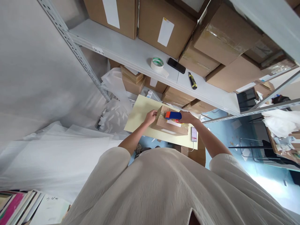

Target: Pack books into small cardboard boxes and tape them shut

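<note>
A small brown cardboard box [164,126] lies on a pale yellow table top [138,114] in front of me. My left hand [150,117] rests on the box's left end, fingers curled against it. My right hand [187,117] is closed round a blue and orange tape dispenser [173,115] that sits on top of the box. A white label shows on the box's near side. My pale shirt fills the lower part of the view.
A phone [193,133] lies at the table's right edge. On the grey shelf [131,53] above sit a tape roll [157,63], a black phone [176,65] and a yellow-black cutter [192,80], behind them large cartons [164,26]. White plastic sheeting [70,147] lies at left.
</note>
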Available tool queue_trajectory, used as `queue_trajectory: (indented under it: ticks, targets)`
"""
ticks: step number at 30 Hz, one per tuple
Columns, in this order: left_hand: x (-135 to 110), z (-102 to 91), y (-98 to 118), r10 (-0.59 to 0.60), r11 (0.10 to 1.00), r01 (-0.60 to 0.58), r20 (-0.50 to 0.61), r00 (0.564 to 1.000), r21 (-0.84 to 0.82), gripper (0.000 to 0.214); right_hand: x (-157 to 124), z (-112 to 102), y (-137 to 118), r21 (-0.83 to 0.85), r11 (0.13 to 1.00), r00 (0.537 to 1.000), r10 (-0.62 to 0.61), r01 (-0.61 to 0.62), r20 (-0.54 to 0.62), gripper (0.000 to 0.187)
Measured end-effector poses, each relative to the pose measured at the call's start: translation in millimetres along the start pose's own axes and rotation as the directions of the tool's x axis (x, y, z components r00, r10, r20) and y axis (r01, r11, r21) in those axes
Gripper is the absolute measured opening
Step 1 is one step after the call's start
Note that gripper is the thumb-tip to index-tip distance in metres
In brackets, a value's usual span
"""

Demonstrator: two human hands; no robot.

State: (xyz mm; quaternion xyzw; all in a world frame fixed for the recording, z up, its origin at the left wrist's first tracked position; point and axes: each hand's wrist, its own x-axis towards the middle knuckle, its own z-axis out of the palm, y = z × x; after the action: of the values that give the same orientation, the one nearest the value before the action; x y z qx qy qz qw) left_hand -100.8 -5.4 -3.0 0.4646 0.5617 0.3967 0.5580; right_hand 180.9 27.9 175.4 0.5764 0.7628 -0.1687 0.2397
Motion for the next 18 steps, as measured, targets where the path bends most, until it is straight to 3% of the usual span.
queue_trajectory:
  ticks: [5, 9, 14, 18]
  targets:
    - [-3.4, -1.1, 26.5, 0.114, 0.978, -0.119, 0.039, 0.993, 0.169, 0.044, -1.6, -0.5, 0.6, 0.018, 1.000, 1.000, -0.012, 0.012, -0.010, 0.047]
    - [-5.3, 8.1, 48.0, 0.292, 0.877, -0.365, 0.258, 0.921, 0.313, 0.073, -1.4, 0.0, 1.2, 0.042, 0.999, 1.000, -0.015, 0.015, -0.014, 0.047]
    - [-0.3, 12.4, 44.1, 0.236, 0.763, -0.442, 0.433, 0.870, 0.472, 0.097, -3.6, -1.8, 7.4, 0.029, 0.998, 0.998, -0.058, 0.058, 0.004, 0.049]
    - [7.2, 4.6, 31.2, 0.147, 0.578, -0.515, 0.540, 0.829, 0.633, 0.106, -7.6, -3.8, 12.3, -0.006, 0.995, 0.995, -0.102, 0.102, 0.020, 0.050]
